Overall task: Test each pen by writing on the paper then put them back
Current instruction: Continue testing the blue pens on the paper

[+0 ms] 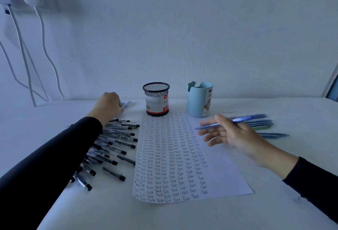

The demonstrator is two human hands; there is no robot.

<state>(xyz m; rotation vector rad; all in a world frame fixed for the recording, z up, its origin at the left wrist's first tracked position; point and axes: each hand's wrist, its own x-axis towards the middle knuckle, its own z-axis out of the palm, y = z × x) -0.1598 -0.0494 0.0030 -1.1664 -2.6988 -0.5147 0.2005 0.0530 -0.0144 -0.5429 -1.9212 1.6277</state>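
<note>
A white paper [225, 173] covered with columns of the word "Test" lies in the middle of the table. Above its right side, my right hand [232, 134] holds a blue pen [225, 122] between thumb and fingers, tip pointing left. My left hand [109, 106] is curled at the far left of the table, its fingers on blue pens [127, 104] lying there. A heap of black-capped pens [117, 143] lies left of the paper, partly under my left sleeve. Several more blue pens [259, 122] lie right of the paper.
A black mesh pen cup [156, 100] stands at the paper's far edge. A light blue cup [199, 100] stands to its right. A wall rises right behind them, with white cables [43, 34] hanging from sockets at the upper left.
</note>
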